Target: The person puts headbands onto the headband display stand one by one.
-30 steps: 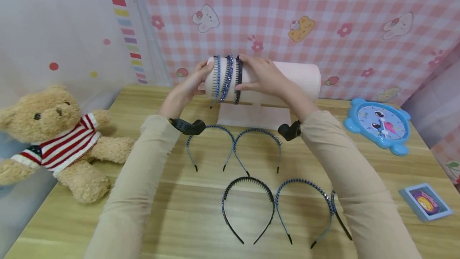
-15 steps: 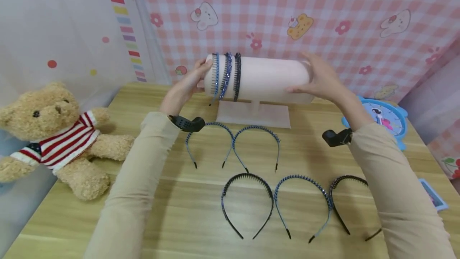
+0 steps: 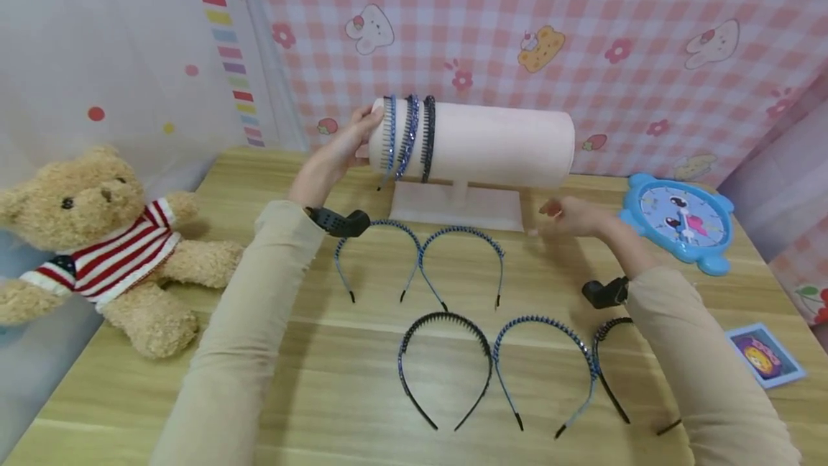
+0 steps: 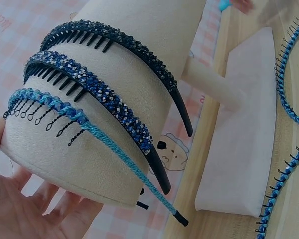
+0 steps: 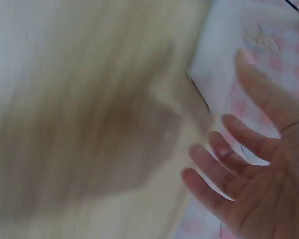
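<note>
A pale cylindrical headband stand (image 3: 501,144) stands at the back of the table, its roll lying sideways above a flat base. Three toothed headbands sit round its left end: a light-blue braided one (image 4: 97,132) outermost, a blue sparkly one (image 4: 97,88), then a black sparkly one (image 4: 134,47). My left hand (image 3: 335,157) grips the roll's left end, thumb at the top and fingers beneath. My right hand (image 3: 576,218) holds nothing, just right of the base; in the right wrist view its fingers (image 5: 209,162) are spread and loosely bent.
Two blue headbands (image 3: 461,229) lie in front of the base. Nearer are a black headband (image 3: 446,315), a blue one (image 3: 540,320) and another dark one (image 3: 608,387), partly under my right sleeve. A teddy bear (image 3: 129,250) sits left; a blue clock (image 3: 721,208) and small frame (image 3: 785,369) lie right.
My right hand has gone from beside the black headband on the roll to the roll's right end, then down off it towards the table. My left hand stays on the left end.
</note>
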`<state>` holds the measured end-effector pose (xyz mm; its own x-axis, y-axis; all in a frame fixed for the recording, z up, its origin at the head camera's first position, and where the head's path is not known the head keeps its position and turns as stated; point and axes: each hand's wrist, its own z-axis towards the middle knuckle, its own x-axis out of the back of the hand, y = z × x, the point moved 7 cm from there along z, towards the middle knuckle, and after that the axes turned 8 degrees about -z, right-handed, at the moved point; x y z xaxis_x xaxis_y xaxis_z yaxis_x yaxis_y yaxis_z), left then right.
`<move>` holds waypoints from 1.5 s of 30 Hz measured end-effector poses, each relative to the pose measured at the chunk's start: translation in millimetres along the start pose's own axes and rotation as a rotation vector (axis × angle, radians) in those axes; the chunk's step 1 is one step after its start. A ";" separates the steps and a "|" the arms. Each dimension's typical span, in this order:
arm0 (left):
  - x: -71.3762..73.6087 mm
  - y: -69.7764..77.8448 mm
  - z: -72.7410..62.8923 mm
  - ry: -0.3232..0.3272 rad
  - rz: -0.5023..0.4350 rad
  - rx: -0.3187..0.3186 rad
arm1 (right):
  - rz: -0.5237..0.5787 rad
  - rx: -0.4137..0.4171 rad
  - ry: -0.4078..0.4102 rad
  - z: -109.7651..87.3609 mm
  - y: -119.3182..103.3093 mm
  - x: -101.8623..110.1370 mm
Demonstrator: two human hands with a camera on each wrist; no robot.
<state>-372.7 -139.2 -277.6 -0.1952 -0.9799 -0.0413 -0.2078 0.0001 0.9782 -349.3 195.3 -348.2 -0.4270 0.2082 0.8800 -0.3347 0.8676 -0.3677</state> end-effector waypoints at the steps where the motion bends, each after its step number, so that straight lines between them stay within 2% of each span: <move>1: 0.2 0.2 -0.2 0.003 -0.004 0.004 | -0.019 0.007 -0.039 2.7 -3.7 -7.3; 4: 0.5 0.4 -0.9 0.009 -0.007 0.017 | -0.036 0.035 -0.116 11.8 -17.3 -24.2; 8: 1.1 0.4 -0.2 0.016 -0.015 0.019 | 0.010 0.079 -0.161 25.1 -39.7 -38.2; 14: 0.9 -0.1 0.4 -0.001 -0.008 -0.002 | -0.052 0.135 -0.084 39.1 -68.7 -47.9; 18: -1.1 -1.4 0.1 -0.007 -0.009 -0.010 | -0.050 0.135 -0.076 36.1 -71.6 -49.2; 22: -2.8 -1.5 0.7 -0.008 -0.001 -0.023 | -0.004 0.142 -0.086 27.8 -60.9 -42.6; 29: -1.1 -1.8 1.9 -0.004 0.004 -0.018 | 0.075 0.089 -0.102 2.7 -33.1 -17.7; 34: -0.3 -0.4 0.5 0.000 -0.001 -0.020 | 0.201 -0.013 -0.094 -19.3 -7.6 2.4; 40: -0.5 -0.1 0.3 0.005 -0.018 -0.016 | 0.279 -0.159 0.007 -40.2 24.4 25.6; 45: -1.5 -1.6 1.0 0.001 -0.016 -0.010 | 0.334 -0.235 0.115 -50.4 37.9 43.0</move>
<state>-373.0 -137.5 -279.3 -0.1912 -0.9799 -0.0571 -0.2008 -0.0179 0.9795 -338.0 259.9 -309.1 -0.3789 0.5325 0.7569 0.0121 0.8207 -0.5713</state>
